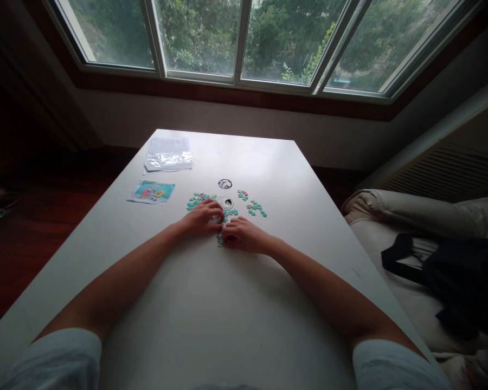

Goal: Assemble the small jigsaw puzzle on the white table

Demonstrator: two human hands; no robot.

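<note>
Small teal jigsaw pieces lie on the white table [228, 314] in front of me. My left hand [205, 218] is closed, its curled fingertips pressed down at a narrow strip of joined jigsaw pieces [220, 239]. From the other side, my right hand [246, 236] bends its fingers onto the same strip, closed as well. My fingers hide part of the strip. Loose jigsaw pieces [194, 200] form a cluster beyond my left hand, and a smaller group of pieces [257, 208] lies beyond my right hand.
A colourful picture card [152, 192] lies at the left, below papers with a clear plastic bag [168, 154]. Two round openings sit mid-table, the farther hole [225, 184] showing something pale inside. Right of the table, a light sofa [406, 287] bears dark clothing [463, 281].
</note>
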